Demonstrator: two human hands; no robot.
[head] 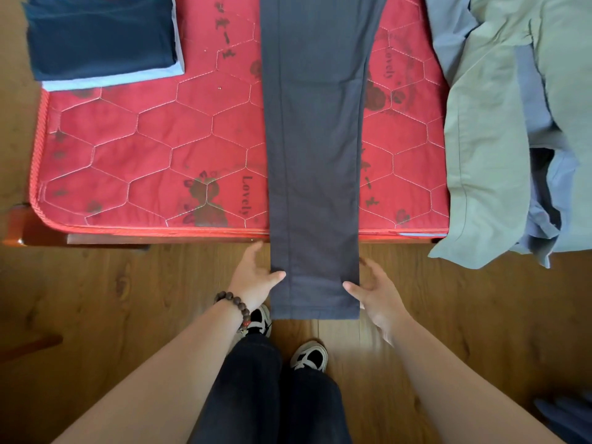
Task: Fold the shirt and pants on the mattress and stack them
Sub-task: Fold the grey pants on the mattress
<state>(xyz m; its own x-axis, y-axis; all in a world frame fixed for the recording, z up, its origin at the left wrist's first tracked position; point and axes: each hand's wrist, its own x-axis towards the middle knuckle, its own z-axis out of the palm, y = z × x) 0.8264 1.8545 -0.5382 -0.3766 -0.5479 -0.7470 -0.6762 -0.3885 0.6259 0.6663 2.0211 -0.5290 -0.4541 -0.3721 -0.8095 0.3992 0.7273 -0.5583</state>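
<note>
Running lengthwise away from the person, the pants [315,139] overhang the mattress [153,149] edge. Left hand [254,280] and right hand [378,291] pinch the hem end.

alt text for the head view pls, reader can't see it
Both hands, left hand and right hand, pinch the hem end of dark grey pants laid lengthwise on a red quilted mattress, overhanging its edge. Folded navy garment far left, rumpled green-grey clothes right.

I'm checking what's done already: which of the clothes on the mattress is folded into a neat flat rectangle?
The dark navy garment at the far left corner. The grey pants lie stretched out full length, and the green clothing on the right is a rumpled heap.
</note>
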